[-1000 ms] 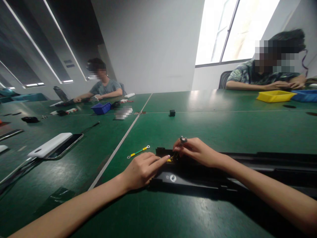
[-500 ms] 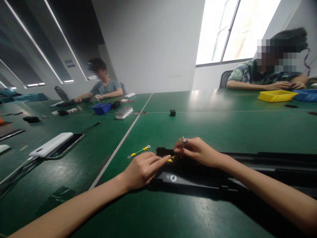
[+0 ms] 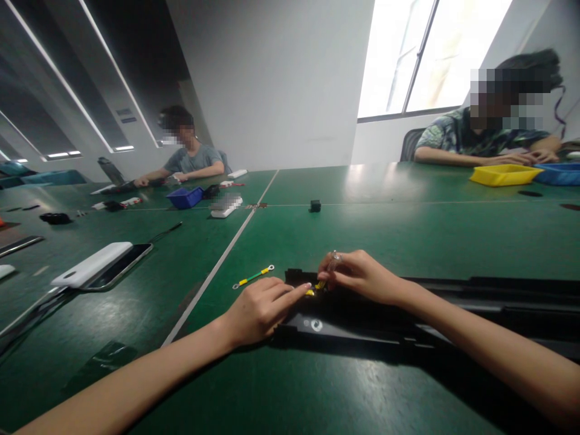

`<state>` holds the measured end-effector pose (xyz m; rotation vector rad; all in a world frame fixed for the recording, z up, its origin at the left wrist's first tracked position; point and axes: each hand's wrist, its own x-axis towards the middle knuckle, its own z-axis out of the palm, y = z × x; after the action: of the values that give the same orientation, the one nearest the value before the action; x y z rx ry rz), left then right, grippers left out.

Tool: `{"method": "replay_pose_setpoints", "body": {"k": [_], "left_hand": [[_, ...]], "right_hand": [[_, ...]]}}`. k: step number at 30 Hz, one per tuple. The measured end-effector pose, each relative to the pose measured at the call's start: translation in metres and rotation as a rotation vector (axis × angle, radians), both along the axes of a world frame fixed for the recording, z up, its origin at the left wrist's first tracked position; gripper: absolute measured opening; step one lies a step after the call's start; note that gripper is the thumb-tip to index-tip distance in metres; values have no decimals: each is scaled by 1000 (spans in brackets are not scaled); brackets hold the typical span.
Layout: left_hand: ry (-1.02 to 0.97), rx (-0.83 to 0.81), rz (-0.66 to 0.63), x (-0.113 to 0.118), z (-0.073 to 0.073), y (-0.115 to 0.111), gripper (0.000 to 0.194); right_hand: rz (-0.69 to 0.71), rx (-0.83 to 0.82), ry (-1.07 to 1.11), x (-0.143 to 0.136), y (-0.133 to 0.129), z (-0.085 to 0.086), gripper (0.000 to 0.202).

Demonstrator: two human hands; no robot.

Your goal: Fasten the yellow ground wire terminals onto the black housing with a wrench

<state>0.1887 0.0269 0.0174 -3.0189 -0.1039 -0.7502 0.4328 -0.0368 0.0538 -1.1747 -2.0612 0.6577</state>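
Observation:
A long black channel-shaped panel (image 3: 353, 331) lies on the green table, its left end between my hands. My left hand (image 3: 263, 307) rests at that end. Its index finger is stretched out, with the tip touching a short yellow wire (image 3: 321, 284) inside the panel; the thumb is mostly hidden. My right hand (image 3: 357, 273), with a ring on one finger, is closed in a pinch at the wire's other end. The exact grip is hidden behind the fingers. Just beyond my left hand lies a separate green-and-yellow wire (image 3: 254, 277) with a ring terminal at each end.
Left of me, a white power bank (image 3: 93, 264) and a phone (image 3: 122, 266) lie with cables. A small black block (image 3: 315, 206) stands farther out. Beyond are blue (image 3: 185, 198) and yellow trays (image 3: 505, 175). Two people (image 3: 193, 154) sit across the table.
Both hands keep nearly the same place. A little more of the yellow wire shows between my fingertips. The whole view has shifted very slightly.

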Motion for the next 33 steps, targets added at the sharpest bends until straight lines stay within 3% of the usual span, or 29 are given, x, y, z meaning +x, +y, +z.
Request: {"method": "replay_pose_setpoints", "body": {"k": [18,27,33], "left_hand": [[-29,-44,-17,1,2,1,39],[-38,-54,-4,0,0,2,36],[-29,-45,8,0,1,2,35]], "right_hand": [[-29,-10,-38,-1,-1,2,36],[-162,124,-81,1,-2,1,39],[-139,106,-54,1,-1,2,39]]}}
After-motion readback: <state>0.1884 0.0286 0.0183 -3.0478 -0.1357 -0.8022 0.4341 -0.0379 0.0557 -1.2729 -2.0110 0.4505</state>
